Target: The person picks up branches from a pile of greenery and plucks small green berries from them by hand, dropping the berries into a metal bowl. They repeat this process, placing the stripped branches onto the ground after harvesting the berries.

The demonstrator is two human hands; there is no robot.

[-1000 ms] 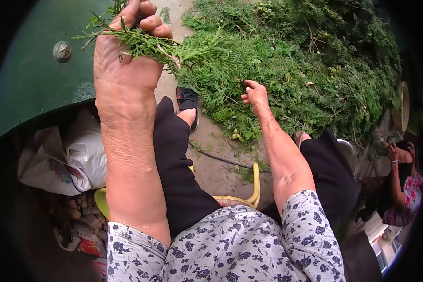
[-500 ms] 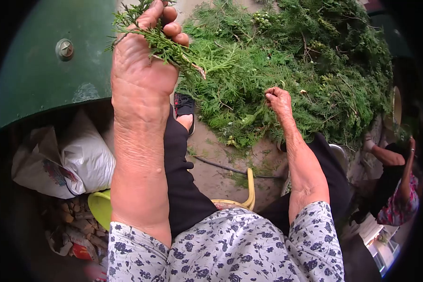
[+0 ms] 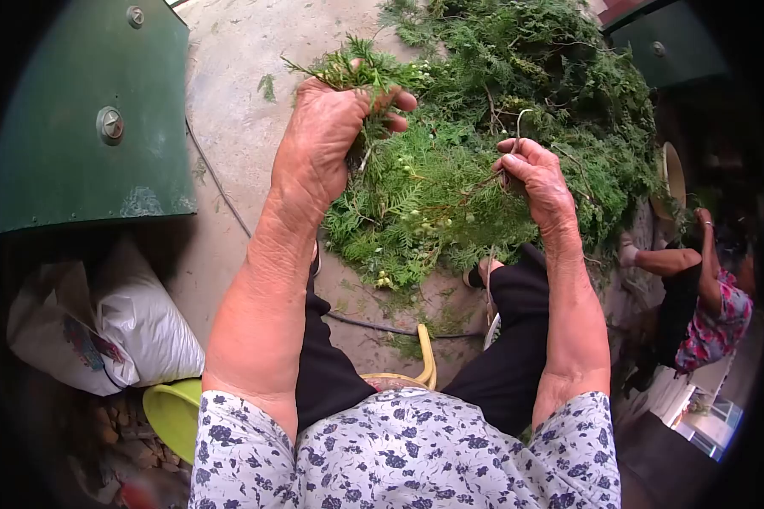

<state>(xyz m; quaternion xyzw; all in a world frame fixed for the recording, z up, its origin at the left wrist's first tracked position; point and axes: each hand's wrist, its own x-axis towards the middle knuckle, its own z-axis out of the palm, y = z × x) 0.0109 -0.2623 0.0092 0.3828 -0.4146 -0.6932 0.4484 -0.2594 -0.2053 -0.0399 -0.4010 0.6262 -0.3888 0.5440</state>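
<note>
Green sprigs (image 3: 369, 72) stick out above and below my left hand (image 3: 335, 127), whose fingers are curled around them. To the right, my right hand (image 3: 535, 182) pinches a thin branch (image 3: 467, 199) between thumb and fingers; its pale stem end rises above the fingertips and its leafy part stretches left over the pile. Both hands are raised over a big heap of cut evergreen branches (image 3: 560, 68) with small pale cones among the leaves.
A green metal door (image 3: 68, 93) stands at the left, above white sacks (image 3: 144, 314) and a lime-green basin (image 3: 174, 416). A dark cable (image 3: 221, 187) crosses the concrete floor. A yellow chair part (image 3: 427, 356) is between my legs. Another person (image 3: 713, 314) sits at the right.
My left hand has moved right and down with its sprigs. My right hand has shifted slightly right and now pinches a branch. The view has turned, showing more floor at the left.
</note>
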